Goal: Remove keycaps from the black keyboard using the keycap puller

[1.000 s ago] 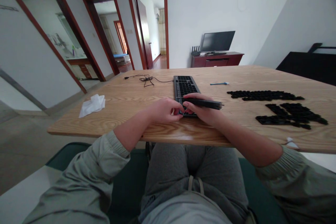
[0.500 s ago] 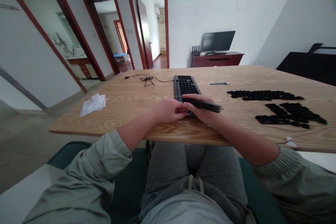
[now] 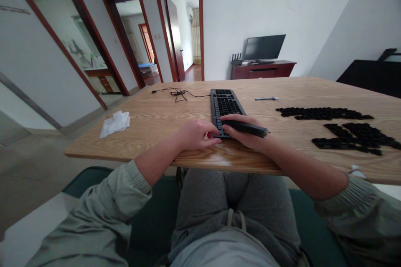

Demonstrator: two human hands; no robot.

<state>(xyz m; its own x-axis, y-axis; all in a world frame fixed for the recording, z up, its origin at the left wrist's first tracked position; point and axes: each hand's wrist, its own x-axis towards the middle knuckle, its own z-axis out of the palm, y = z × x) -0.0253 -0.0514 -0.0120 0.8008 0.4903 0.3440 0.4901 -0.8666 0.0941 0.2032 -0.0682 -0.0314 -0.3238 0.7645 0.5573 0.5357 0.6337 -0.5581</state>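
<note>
Lying lengthwise on the table (image 3: 156, 150), a black keyboard (image 3: 226, 106) is touched at its near end by both hands, close to the table's front edge. The left hand (image 3: 197, 134) is curled over the keyboard's near corner, with a small red spot showing by its fingers; whether anything is held there cannot be told. The right hand (image 3: 242, 130) is clamped around a black cylindrical tool (image 3: 249, 128), which lies across the keyboard and projects beyond it to the right. The two hands are just beside each other.

Several risks are judged to be present. A slip of the tool could scratch the keyboard or knock it out of line, and pressure on its near end, so close to the edge, could tilt or shift it. A wide swing of the right forearm or tool could scatter the black keycaps (image 3: 322, 113) laid out to the right, where a larger cluster of keycaps (image 3: 351, 138) also lies. A small part dropped here could roll off the edge toward the floor. Farther left, a coiled black cable (image 3: 178, 95) and a crumpled white tissue (image 3: 115, 124) lie well apart from the hands.
</note>
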